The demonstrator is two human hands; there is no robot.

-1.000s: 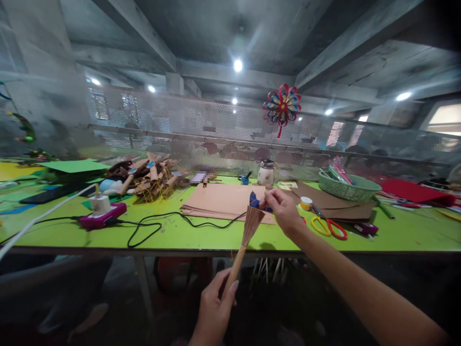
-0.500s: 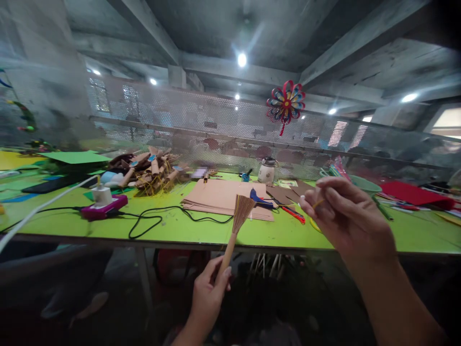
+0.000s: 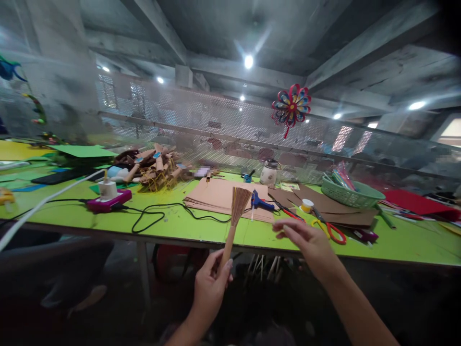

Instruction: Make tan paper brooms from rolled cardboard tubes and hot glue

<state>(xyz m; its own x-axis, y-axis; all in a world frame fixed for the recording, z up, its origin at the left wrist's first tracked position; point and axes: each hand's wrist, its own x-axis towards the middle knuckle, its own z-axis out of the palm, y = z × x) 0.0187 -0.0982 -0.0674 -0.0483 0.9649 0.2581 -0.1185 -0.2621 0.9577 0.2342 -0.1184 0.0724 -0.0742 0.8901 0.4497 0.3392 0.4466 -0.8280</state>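
Note:
My left hand (image 3: 212, 283) is closed round the rolled handle of a small brown paper broom (image 3: 240, 204), held tilted in front of the table's edge. Its fanned top is cut into narrow strips and points up, overlapping the view of the brown paper sheets (image 3: 207, 194). A thin yellow strand shows along the fan's left side. To the right, my right hand (image 3: 306, 240) hovers near the table's front edge, apart from the broom. Its fingers are stretched out and slightly parted, with nothing visible in them. Behind lies a blue glue gun (image 3: 262, 202).
Yellow-and-red scissors (image 3: 329, 230), a thread spool (image 3: 307, 205) and a green basket (image 3: 353, 191) lie right on the green table (image 3: 201, 230). Left are a purple power block (image 3: 110, 201) with a black cord (image 3: 149, 211) and a pile of brown paper pieces (image 3: 154, 168).
My right hand went from the broom's top out to the right, then came back left and lower, its fingers opening. The left hand kept hold of the broom, which now stands more upright.

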